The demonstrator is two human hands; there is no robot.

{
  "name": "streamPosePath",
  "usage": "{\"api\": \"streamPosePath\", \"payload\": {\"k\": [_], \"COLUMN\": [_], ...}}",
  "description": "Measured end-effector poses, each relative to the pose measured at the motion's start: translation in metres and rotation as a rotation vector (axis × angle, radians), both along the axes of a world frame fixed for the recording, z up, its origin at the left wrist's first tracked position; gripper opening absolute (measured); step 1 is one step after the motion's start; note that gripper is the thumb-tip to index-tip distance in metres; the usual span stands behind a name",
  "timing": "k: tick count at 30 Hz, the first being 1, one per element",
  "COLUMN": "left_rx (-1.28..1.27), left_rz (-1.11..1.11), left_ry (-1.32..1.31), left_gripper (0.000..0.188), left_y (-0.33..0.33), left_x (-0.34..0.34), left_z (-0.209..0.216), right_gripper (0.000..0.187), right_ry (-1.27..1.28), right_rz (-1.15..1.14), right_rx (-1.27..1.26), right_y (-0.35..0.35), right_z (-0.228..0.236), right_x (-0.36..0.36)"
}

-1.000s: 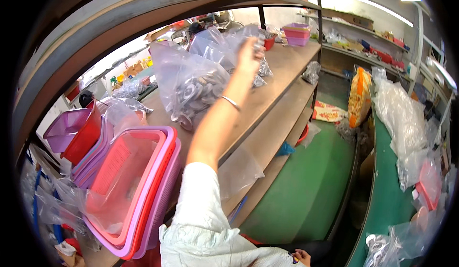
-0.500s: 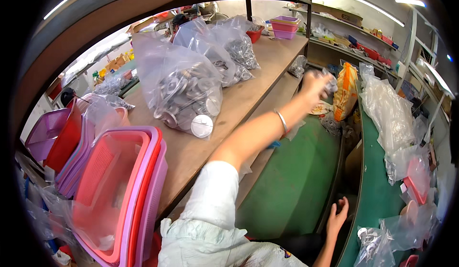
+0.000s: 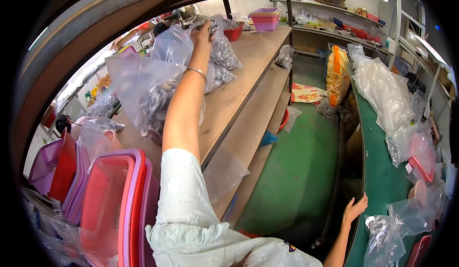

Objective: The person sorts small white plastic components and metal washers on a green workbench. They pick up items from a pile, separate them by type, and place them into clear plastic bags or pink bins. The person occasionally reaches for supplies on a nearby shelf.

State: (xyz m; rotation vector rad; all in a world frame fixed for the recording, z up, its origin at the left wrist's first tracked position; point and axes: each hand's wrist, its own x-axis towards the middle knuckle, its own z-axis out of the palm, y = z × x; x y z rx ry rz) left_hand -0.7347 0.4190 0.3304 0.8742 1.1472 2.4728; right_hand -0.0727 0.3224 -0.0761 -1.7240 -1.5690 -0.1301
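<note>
My left hand [image 3: 202, 32] reaches far over the wooden shelf, its fingers closed on shiny metal rings [image 3: 213, 28]. It is above the clear plastic bags at the shelf's back. One bag of metal rings [image 3: 224, 52] stands right beside the hand. A larger bag of round metal parts [image 3: 155, 102] sits nearer, partly covered by my forearm. Low on the right, my right hand [image 3: 356, 208] is open with its fingers apart, at the edge of the green table [image 3: 377, 181]. Nothing shows in it.
Stacked pink, red and purple baskets [image 3: 136, 205] stand at the near left. A red basket [image 3: 233, 32] and pink and purple baskets [image 3: 265, 21] are at the shelf's far end. Across the green floor [image 3: 296, 171] stands an orange-and-white sack [image 3: 337, 76]. Plastic bags [image 3: 385, 95] cover the right table.
My left hand has swung from the aisle leftward over the bags on the shelf, still holding metal pieces. My right hand has moved slightly right to the table edge. The view has shifted.
</note>
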Motion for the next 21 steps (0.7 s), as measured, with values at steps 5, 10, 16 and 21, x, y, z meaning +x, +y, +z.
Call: {"api": "streamPosePath", "payload": {"k": [5, 10, 16, 21], "left_rx": [-0.102, -0.232, -0.658, -1.001], "left_rz": [0.183, 0.371, 0.873, 0.852], "left_ry": [0.056, 0.165, 1.186, 1.382], "left_gripper": [0.024, 0.032, 0.033, 0.041], "left_y": [-0.001, -0.006, 0.007, 0.034], "left_x": [-0.003, -0.033, -0.074, -0.050], "left_z": [-0.004, 0.027, 0.064, 0.054], "right_gripper": [0.043, 0.037, 0.029, 0.028], "right_ry": [0.556, 0.726, 0.523, 0.517], "right_rz": [0.099, 0.137, 0.095, 0.087], "right_rx": [0.014, -0.041, -0.054, -0.108], "right_y": [0.005, 0.005, 0.003, -0.001], "right_z": [-0.004, -0.019, 0.035, 0.026], "right_x": [0.018, 0.037, 0.010, 0.022]}}
